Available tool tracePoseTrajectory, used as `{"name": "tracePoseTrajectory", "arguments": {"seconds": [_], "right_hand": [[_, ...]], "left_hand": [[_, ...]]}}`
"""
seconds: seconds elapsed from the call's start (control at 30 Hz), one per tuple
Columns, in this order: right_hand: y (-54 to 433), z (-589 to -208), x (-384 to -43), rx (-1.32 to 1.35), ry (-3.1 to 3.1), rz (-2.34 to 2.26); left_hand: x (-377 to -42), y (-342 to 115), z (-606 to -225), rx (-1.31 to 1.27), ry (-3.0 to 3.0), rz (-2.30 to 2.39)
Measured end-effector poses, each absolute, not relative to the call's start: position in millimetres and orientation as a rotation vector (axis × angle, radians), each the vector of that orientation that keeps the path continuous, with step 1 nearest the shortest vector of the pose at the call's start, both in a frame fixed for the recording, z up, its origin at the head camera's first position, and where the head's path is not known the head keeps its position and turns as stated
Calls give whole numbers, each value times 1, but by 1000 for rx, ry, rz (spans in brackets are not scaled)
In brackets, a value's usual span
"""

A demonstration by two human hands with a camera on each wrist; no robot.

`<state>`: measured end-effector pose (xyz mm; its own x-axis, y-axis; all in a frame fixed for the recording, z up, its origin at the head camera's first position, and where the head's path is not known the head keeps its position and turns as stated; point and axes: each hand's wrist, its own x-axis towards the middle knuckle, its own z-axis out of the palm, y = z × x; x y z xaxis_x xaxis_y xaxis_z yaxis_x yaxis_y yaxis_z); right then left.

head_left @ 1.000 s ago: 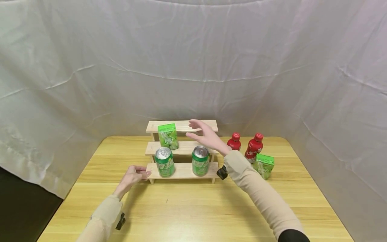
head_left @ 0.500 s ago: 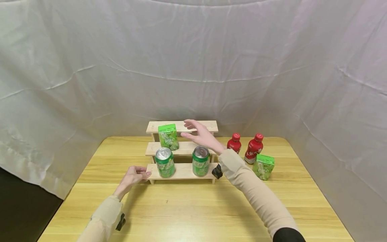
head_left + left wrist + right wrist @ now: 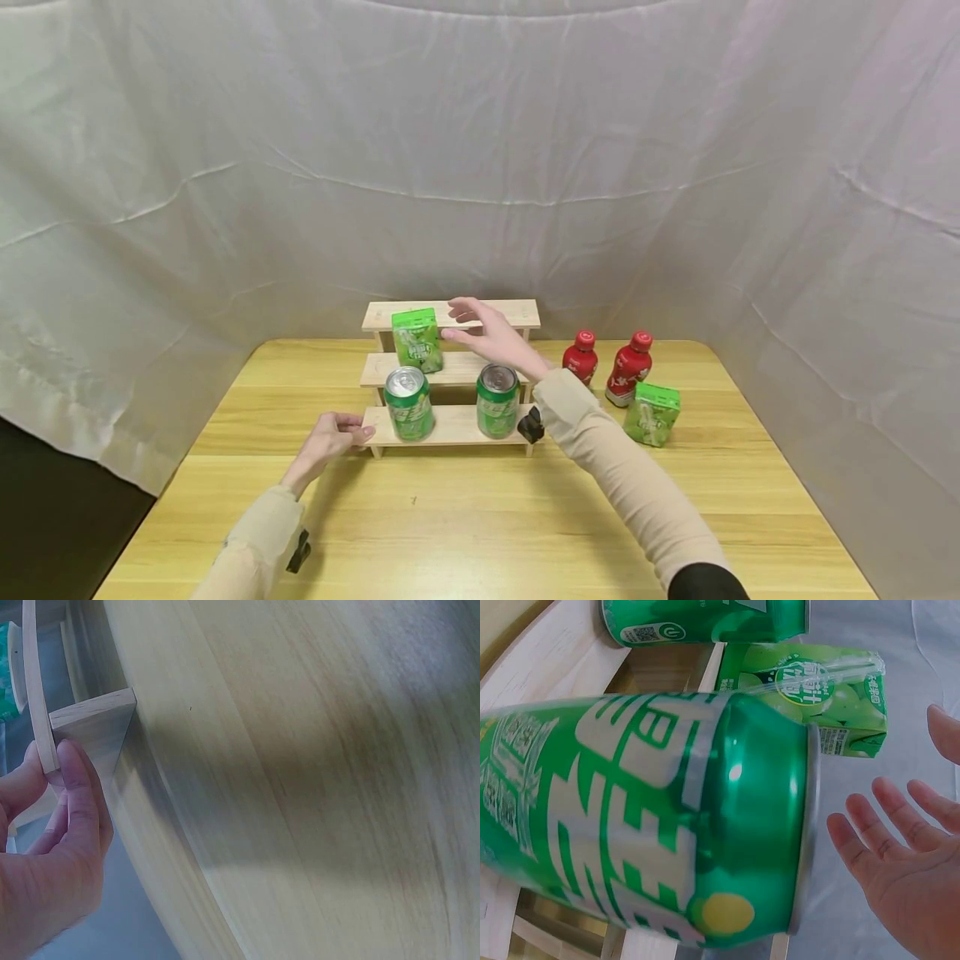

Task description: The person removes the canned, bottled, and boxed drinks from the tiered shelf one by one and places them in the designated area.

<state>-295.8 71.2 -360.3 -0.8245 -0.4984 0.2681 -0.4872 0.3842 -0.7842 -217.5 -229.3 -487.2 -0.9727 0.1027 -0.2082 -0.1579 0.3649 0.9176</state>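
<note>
My left hand (image 3: 327,437) pinches the left end of the bottom board of a three-tier wooden shelf (image 3: 455,425). In the left wrist view, thumb and fingers stand on either side of that board (image 3: 40,712). My right hand (image 3: 497,337) hovers over the middle tier, fingers spread and holding nothing. To its left is a green juice box (image 3: 417,343) standing on that tier; the right wrist view shows a gap between the fingers and the juice box (image 3: 810,694). Two green soda cans stand on the bottom tier, a left can (image 3: 410,410) and a right can (image 3: 497,412).
Right of the shelf, two red bottles with red caps stand on the wooden table (image 3: 465,525): a nearer bottle (image 3: 630,371) and another bottle (image 3: 581,357). A second green juice box (image 3: 652,414) stands in front of them. Grey-white cloth (image 3: 480,167) hangs behind and at the sides.
My right hand has moved left over the middle tier, closer to the juice box there. My left hand has stayed on the shelf end.
</note>
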Motion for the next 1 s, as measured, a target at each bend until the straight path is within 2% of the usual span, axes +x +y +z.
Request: {"name": "tracePoseTrajectory", "arguments": {"seconds": [0.3, 0.53, 0.77, 1.0], "right_hand": [[64, -363, -297, -927, 2603, -1454], [59, -366, -301, -918, 2581, -1451], [51, -367, -305, -887, 2565, -1443], [44, -367, -306, -870, 2582, -1415]], "left_hand": [[-217, -228, -485, -80, 2385, 1661], [-222, -238, -497, 77, 2307, 1778], [-217, -230, -486, -65, 2368, 1672], [-218, -229, -486, -62, 2389, 1646]]}}
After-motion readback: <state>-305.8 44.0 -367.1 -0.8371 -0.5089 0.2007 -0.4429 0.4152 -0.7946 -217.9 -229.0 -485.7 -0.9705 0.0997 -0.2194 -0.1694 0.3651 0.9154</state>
